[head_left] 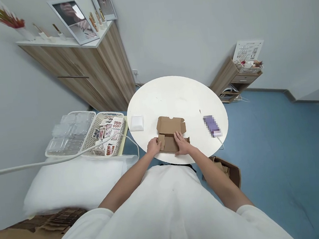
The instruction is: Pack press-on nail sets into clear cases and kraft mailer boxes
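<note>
A brown cardboard mailer box [169, 144] lies on the round white table near its front edge. Its lid [170, 125] stands folded back on the far side, with small tabs at the corners. My left hand [154, 147] grips the box's left side, fingers closed at the folded side flap. Over the right side wall lies my right hand [182, 144], its fingers bent over the wall into the box and its thumb at the front edge. Part of the right flap is hidden under this hand. The inside of the box that shows is bare cardboard.
On the white table [170, 92] are a white square packet [137, 123] and a pixelated purple phone-like object [212, 125] with a cable. Baskets of clear plastic cases [70, 131] and printed packs [112, 129] stand left. An open carton [234, 172] sits on the floor at right.
</note>
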Demonstrator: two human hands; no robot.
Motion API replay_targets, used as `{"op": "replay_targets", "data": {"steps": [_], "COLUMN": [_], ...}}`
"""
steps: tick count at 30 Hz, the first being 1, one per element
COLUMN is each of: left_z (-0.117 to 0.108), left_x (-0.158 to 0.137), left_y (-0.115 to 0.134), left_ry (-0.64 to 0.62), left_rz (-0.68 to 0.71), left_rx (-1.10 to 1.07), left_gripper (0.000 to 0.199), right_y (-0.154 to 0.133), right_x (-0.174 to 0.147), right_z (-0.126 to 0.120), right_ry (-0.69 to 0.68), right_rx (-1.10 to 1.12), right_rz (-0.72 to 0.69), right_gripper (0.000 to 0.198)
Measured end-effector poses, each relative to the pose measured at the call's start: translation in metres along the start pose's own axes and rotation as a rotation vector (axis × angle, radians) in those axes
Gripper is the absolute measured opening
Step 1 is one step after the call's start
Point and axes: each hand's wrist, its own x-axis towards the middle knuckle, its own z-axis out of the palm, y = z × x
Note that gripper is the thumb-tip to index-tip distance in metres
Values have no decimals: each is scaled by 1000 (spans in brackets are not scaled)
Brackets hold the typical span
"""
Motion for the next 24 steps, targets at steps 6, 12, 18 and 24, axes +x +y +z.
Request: {"op": "replay_targets", "data": {"steps": [6,12,18,24], "left_z": [-2,-1,-14,-13], "left_x": [7,4,-2,15], "left_y": [0,-2,-12,-7], "left_ry": [-16,0,-172,-298], "left_rz": [-32,38,293,390], "left_rx": [165,98,-60,80], "left_gripper": [22,30,103,125], "right_y": [4,9,16,12], "right_x": [-6,-6,-7,-8], "right_z": [3,3,-3,-8], "right_ry": [-22,12,14,3], "right_rx": [-3,-17,-24,-57], "right_rz": [-43,-35,-57,-81], "right_gripper": [134,133,130,122]}}
